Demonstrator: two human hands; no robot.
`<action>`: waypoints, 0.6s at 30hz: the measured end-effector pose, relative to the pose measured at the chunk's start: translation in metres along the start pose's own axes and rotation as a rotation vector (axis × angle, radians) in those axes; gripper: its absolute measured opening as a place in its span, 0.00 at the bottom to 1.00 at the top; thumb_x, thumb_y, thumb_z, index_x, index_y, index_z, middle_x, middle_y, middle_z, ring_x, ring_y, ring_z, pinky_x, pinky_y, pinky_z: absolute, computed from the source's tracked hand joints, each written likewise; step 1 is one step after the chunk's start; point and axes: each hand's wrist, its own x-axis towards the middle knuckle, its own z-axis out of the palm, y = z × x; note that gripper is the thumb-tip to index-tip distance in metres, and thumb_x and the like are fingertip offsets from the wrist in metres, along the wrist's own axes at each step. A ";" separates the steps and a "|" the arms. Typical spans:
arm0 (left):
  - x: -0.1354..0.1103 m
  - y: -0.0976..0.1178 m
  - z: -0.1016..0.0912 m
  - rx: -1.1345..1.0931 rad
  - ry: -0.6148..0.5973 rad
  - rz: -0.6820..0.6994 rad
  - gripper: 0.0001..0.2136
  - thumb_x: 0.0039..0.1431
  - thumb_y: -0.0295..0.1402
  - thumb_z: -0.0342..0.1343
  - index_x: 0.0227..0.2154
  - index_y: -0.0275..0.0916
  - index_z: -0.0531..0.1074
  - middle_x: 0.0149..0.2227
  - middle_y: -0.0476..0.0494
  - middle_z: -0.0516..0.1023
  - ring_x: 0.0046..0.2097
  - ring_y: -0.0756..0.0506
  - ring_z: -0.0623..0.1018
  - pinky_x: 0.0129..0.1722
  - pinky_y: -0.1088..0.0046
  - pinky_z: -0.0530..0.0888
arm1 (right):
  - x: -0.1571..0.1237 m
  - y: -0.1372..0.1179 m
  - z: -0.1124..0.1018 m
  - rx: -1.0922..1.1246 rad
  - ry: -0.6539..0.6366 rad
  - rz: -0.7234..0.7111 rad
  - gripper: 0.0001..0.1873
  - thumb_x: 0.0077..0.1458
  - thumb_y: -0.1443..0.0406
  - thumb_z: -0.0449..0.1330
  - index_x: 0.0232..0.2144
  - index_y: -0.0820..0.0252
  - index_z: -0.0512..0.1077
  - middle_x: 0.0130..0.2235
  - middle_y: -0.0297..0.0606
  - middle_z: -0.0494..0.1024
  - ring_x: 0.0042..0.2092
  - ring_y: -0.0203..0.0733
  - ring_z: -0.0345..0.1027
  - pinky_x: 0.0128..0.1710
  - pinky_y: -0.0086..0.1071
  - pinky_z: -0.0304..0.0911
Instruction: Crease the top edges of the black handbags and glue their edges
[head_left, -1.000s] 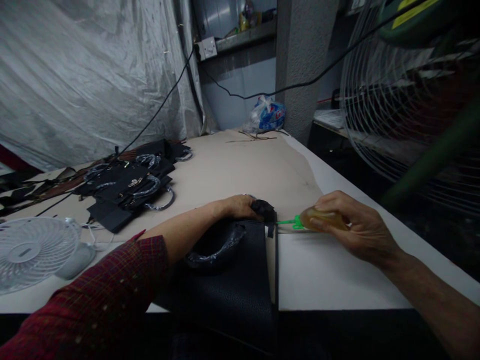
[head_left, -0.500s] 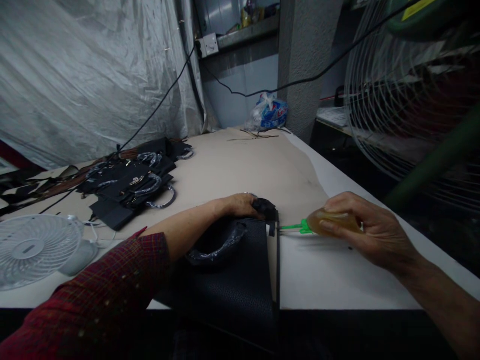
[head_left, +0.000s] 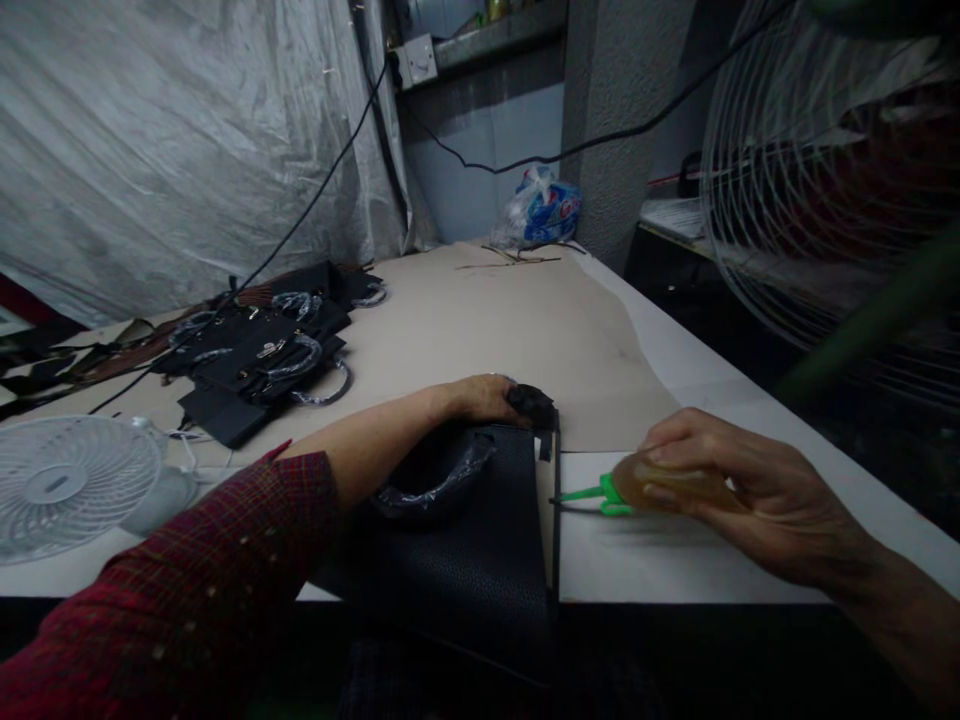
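Note:
A black leather handbag [head_left: 457,560] lies at the table's front edge, partly over it, with a plastic-wrapped handle [head_left: 435,490] on top. My left hand [head_left: 484,398] grips the bag's far edge; its fingertips are partly hidden by black material. In my right hand [head_left: 720,480] is a squeeze bottle [head_left: 652,482] of amber liquid with a green nozzle [head_left: 589,493]. Its thin tip points left and meets the bag's right edge, where a narrow beige strip [head_left: 548,510] shows. The fingers of my right hand are wrapped round the bottle.
Several black handbags [head_left: 262,360] with wrapped handles are piled at the left. A small white fan [head_left: 67,485] stands at the near left, and a large caged fan [head_left: 832,200] at the right. A plastic bag [head_left: 547,210] sits at the far end; a black cable [head_left: 322,185] hangs across.
My right hand has moved the bottle toward me, so its tip sits lower along the bag's right edge. My left hand keeps its grip on the bag. The view has shifted slightly.

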 end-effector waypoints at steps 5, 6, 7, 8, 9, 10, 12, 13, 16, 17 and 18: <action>-0.003 0.007 -0.002 0.025 0.011 -0.045 0.15 0.50 0.38 0.59 0.40 0.39 0.77 0.39 0.46 0.81 0.41 0.45 0.76 0.46 0.69 0.70 | 0.001 -0.004 0.002 -0.077 0.088 -0.031 0.10 0.55 0.69 0.62 0.40 0.56 0.68 0.41 0.38 0.70 0.38 0.35 0.68 0.32 0.29 0.66; -0.004 0.007 -0.002 0.022 0.009 -0.047 0.15 0.50 0.38 0.60 0.40 0.39 0.77 0.39 0.46 0.81 0.41 0.45 0.77 0.46 0.69 0.70 | 0.001 -0.005 0.001 -0.075 0.077 -0.036 0.10 0.56 0.69 0.61 0.40 0.56 0.68 0.41 0.37 0.70 0.38 0.35 0.69 0.32 0.28 0.66; -0.004 0.008 -0.002 0.019 0.007 -0.048 0.15 0.50 0.38 0.60 0.40 0.39 0.77 0.39 0.46 0.81 0.41 0.45 0.77 0.46 0.69 0.70 | 0.001 -0.006 0.001 -0.063 0.053 -0.040 0.09 0.56 0.69 0.61 0.40 0.56 0.68 0.40 0.37 0.70 0.38 0.35 0.69 0.32 0.27 0.66; -0.004 0.008 -0.002 0.016 0.005 -0.046 0.15 0.50 0.38 0.59 0.40 0.39 0.77 0.39 0.46 0.81 0.41 0.45 0.77 0.46 0.69 0.71 | 0.001 -0.007 0.000 -0.048 0.031 -0.043 0.09 0.56 0.69 0.61 0.40 0.56 0.68 0.40 0.37 0.70 0.38 0.35 0.69 0.32 0.27 0.66; -0.004 0.007 -0.002 0.013 0.005 -0.041 0.15 0.50 0.38 0.60 0.40 0.39 0.77 0.39 0.46 0.81 0.41 0.45 0.77 0.46 0.69 0.71 | 0.001 -0.008 0.000 -0.040 0.018 -0.044 0.09 0.56 0.69 0.60 0.41 0.56 0.68 0.40 0.37 0.70 0.38 0.35 0.69 0.32 0.27 0.67; -0.003 0.007 -0.002 0.010 0.006 -0.036 0.14 0.50 0.38 0.60 0.40 0.39 0.77 0.39 0.46 0.81 0.41 0.45 0.77 0.46 0.69 0.71 | 0.001 -0.009 -0.001 -0.045 0.020 -0.043 0.10 0.56 0.69 0.60 0.41 0.56 0.68 0.40 0.37 0.70 0.38 0.35 0.70 0.32 0.27 0.67; -0.003 0.006 -0.002 0.007 0.009 -0.034 0.14 0.50 0.37 0.60 0.39 0.39 0.78 0.38 0.46 0.81 0.41 0.45 0.77 0.46 0.68 0.71 | -0.002 -0.009 -0.001 -0.079 0.053 -0.034 0.10 0.56 0.70 0.60 0.41 0.55 0.68 0.40 0.37 0.71 0.38 0.36 0.70 0.32 0.28 0.67; -0.003 0.006 -0.002 0.006 0.010 -0.037 0.13 0.50 0.37 0.60 0.39 0.39 0.78 0.37 0.46 0.81 0.40 0.45 0.76 0.45 0.68 0.71 | -0.003 -0.009 -0.001 -0.093 0.068 -0.024 0.10 0.55 0.70 0.61 0.40 0.55 0.68 0.41 0.37 0.71 0.38 0.36 0.70 0.32 0.28 0.67; -0.003 0.007 -0.002 -0.002 0.009 -0.055 0.13 0.50 0.37 0.60 0.38 0.39 0.78 0.37 0.46 0.81 0.40 0.45 0.76 0.45 0.68 0.71 | -0.008 -0.010 0.000 -0.037 0.027 -0.006 0.12 0.55 0.71 0.61 0.42 0.56 0.68 0.41 0.38 0.71 0.39 0.36 0.70 0.33 0.27 0.67; -0.003 0.007 -0.002 -0.009 0.006 -0.053 0.13 0.50 0.37 0.60 0.38 0.38 0.78 0.37 0.46 0.81 0.40 0.45 0.76 0.45 0.68 0.71 | -0.010 -0.012 0.001 -0.004 0.008 -0.007 0.13 0.55 0.72 0.60 0.43 0.55 0.68 0.42 0.38 0.70 0.39 0.36 0.70 0.33 0.27 0.68; -0.003 0.007 -0.002 -0.020 0.002 -0.048 0.13 0.50 0.37 0.60 0.38 0.38 0.78 0.37 0.46 0.81 0.39 0.45 0.76 0.45 0.68 0.71 | -0.011 -0.014 0.002 0.016 -0.001 -0.006 0.13 0.55 0.72 0.60 0.43 0.55 0.68 0.42 0.38 0.70 0.40 0.35 0.70 0.34 0.27 0.68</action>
